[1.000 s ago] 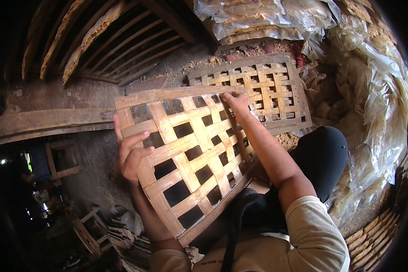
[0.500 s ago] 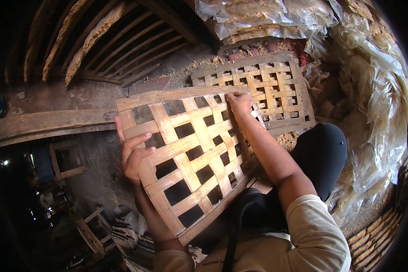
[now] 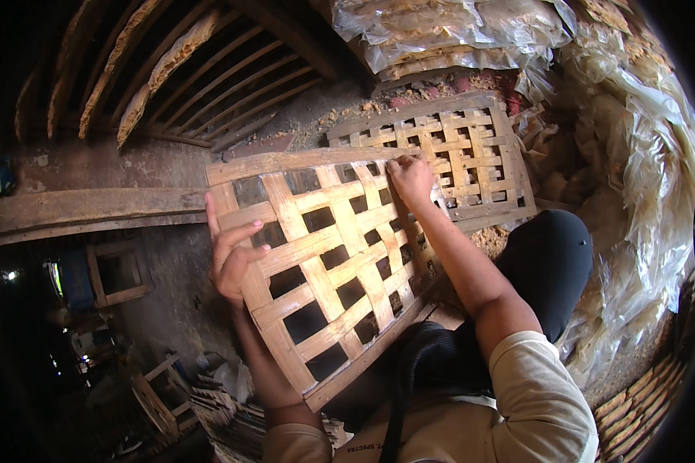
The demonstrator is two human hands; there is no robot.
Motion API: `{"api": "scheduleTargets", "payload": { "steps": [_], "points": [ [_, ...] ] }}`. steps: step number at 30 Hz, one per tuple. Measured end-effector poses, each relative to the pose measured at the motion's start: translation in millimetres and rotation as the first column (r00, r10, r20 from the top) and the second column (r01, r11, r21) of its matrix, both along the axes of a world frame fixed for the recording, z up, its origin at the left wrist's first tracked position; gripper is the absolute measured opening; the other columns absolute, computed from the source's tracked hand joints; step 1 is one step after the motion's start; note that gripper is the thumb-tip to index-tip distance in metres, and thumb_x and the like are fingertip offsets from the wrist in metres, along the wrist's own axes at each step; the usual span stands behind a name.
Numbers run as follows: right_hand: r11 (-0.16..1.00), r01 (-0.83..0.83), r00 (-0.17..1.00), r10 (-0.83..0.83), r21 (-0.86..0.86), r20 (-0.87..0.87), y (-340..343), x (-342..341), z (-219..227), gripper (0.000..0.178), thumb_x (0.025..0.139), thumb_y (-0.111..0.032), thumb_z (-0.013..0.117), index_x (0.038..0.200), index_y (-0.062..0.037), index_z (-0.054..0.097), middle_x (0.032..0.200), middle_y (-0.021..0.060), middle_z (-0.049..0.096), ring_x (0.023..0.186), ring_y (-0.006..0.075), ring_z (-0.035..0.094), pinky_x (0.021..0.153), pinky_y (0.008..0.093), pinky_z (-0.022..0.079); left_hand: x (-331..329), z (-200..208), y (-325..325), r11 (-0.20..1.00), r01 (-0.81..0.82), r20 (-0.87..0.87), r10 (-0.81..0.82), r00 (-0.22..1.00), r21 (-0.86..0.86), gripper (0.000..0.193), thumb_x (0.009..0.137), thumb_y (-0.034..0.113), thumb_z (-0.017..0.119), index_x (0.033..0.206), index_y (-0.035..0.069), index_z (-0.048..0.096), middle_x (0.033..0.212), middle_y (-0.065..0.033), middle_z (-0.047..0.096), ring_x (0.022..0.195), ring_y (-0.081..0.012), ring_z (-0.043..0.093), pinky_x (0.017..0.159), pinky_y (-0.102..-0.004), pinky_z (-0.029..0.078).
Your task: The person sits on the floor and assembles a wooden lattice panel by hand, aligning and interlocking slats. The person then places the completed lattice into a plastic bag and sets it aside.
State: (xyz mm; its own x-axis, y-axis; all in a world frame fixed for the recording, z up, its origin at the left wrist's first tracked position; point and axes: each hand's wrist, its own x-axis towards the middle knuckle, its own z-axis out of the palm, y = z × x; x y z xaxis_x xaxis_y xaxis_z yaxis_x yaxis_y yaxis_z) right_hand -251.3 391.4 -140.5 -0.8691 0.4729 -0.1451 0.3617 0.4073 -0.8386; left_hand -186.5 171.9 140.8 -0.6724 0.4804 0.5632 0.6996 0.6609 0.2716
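I hold a rectangular tray (image 3: 286,163) of flat woven bamboo strips in a wooden frame, tilted up in front of me. My left hand (image 3: 233,261) grips its left side, with fingers spread over the frame and the strips. At the upper right of the tray, my right hand (image 3: 411,179) is closed with bent fingers on the edge; anything small between the fingertips is hidden. Behind it lies a second woven tray (image 3: 496,207) of the same make, partly covered by the held one and my right forearm.
Plastic-covered stacks (image 3: 618,177) stand along the right and far side. Slatted wooden racking (image 3: 232,62) fills the upper left, above a long plank (image 3: 100,210). Crumbs lie on the ground around the second tray. My bent knee (image 3: 556,243) is close to its near right corner.
The held tray and my left hand have shifted slightly to the right in the picture. My right hand stays at the tray's upper right edge, its grip much the same.
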Motion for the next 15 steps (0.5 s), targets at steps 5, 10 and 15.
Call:
{"api": "scheduleTargets", "payload": {
  "steps": [5,10,15],
  "points": [
    [0.990,-0.099,0.993,0.092,-0.098,-0.068,-4.2,16.0,50.1,0.040,0.080,-0.044,0.069,0.090,-0.0060,0.071,0.113,0.0208,0.060,0.111,0.0394,0.050,0.100,0.0513,0.034,1.5,0.6,-1.1,1.000,-0.011,0.011,0.010,1.000,0.029,0.025,0.085,0.019,0.064,0.068,0.004,0.054,0.092,-0.0143,0.065,0.114,-0.0426,0.059,0.112,-0.0717,0.024],
    [0.985,-0.110,0.984,0.089,-0.134,-0.152,-0.7,19.0,56.6,0.046,0.076,-0.049,0.075,0.091,-0.0057,0.069,0.106,0.0138,0.062,0.102,0.0319,0.051,0.095,0.0456,0.036,-2.4,4.7,5.6,1.000,-0.008,-0.018,0.008,1.000,0.027,0.024,0.083,0.018,0.064,0.068,0.003,0.054,0.093,-0.0144,0.065,0.117,-0.0450,0.057,0.111,-0.0714,0.025],
    [0.980,-0.195,0.934,0.176,-0.031,-0.309,9.9,7.2,85.3,0.041,0.071,-0.045,0.081,0.087,-0.0093,0.068,0.094,0.0055,0.066,0.096,0.0258,0.054,0.090,0.0395,0.039,-4.6,0.3,4.9,0.998,0.012,0.018,-0.013,1.000,0.066,0.023,0.083,0.017,0.065,0.067,0.004,0.053,0.094,-0.0136,0.065,0.124,-0.0487,0.051,0.112,-0.0708,0.024]
  ]
}}
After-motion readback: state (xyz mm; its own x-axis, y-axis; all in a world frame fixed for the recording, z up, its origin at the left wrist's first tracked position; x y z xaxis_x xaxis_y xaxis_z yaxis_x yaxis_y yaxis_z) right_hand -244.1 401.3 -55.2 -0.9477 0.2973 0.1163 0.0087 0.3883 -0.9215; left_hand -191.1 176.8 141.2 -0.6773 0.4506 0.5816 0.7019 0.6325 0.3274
